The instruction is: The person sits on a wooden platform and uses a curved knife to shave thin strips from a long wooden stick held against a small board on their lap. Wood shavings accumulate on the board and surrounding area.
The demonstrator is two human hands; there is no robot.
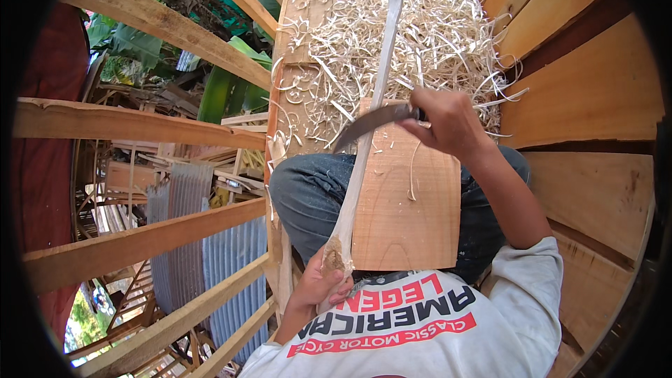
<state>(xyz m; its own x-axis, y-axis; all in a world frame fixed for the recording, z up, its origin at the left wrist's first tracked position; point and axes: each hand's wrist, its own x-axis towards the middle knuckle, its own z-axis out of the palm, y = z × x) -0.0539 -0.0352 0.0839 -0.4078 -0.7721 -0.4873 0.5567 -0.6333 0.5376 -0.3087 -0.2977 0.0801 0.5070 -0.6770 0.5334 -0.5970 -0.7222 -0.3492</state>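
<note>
My right hand (448,122) is closed round the dark handle of a curved knife (374,124). Its blade points left and lies across a long, pale, peeled wooden stick (381,73); whether the edge touches the wood I cannot tell. Down at the stick's thick, brownish near end, my left hand (323,281) wraps round it close to my shirt. From there the stick slants up and away past the far edge of the floor. Across my lap rests a flat wooden board (406,203), with a few thin shavings on it, beneath the knife and beside the stick.
Curly wood shavings (413,35) heap on the plank floor (297,84) ahead of me. Wooden rails (140,126) run along the left, with corrugated sheets (234,252) and scrap wood beyond them. A plank wall (595,196) stands close on the right.
</note>
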